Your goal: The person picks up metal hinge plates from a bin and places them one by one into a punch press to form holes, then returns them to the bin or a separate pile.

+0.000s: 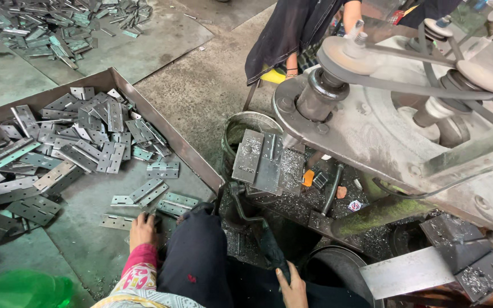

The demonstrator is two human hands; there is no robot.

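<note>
My left hand [142, 229] rests palm down on the floor of a metal tray [161, 120], its fingertips at a flat steel hinge [116, 221]. Whether it grips the hinge I cannot tell. More hinges [81, 142] lie heaped in the tray's far half, and two lie loose near my hand [146, 192]. My right hand [292, 288] lies low at the bottom edge, fingers loosely spread on my dark trouser leg [198, 256], holding nothing. In front of it stands a jig with grey steel plates [261, 159] covered in metal chips.
A belt-driven machine [383, 108] with pulleys fills the right side. A dark-clothed person [298, 28] sits behind it. Another heap of hinges [52, 28] lies on the concrete floor at top left. A green plastic bottle [24, 291] is at bottom left.
</note>
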